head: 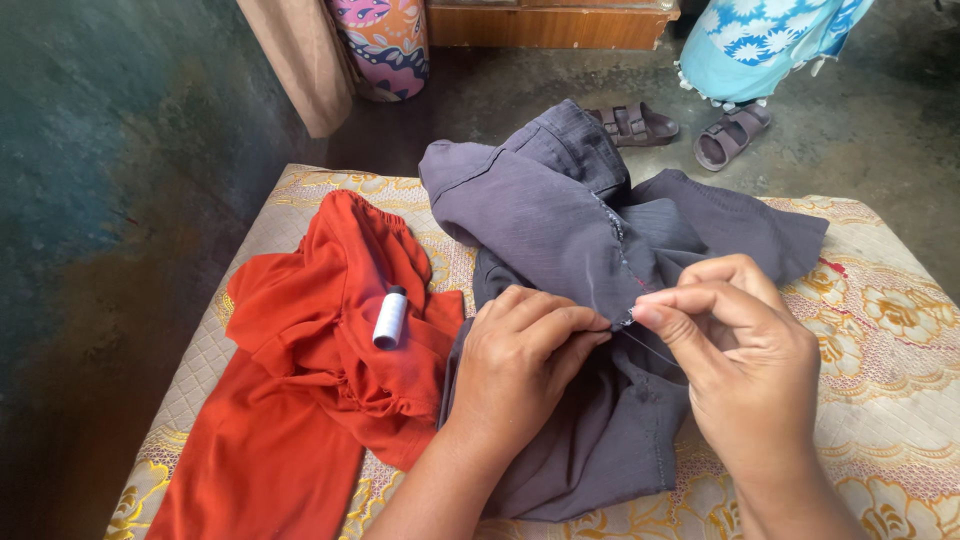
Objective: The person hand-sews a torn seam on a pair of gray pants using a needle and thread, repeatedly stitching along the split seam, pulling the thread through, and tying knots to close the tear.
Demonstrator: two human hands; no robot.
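Left hand (520, 360) fingers are pinching the seam of the grey-purple pinstriped fabric garment (560, 220). Right hand (740, 350) fingers are pinching a thin needle (626, 321) at that seam.

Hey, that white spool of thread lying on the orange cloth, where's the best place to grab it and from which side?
Probably best taken from above, fingers pinching across the middle of the white spool of thread. It lies on its side on the orange cloth, long sides exposed, left of the left hand.
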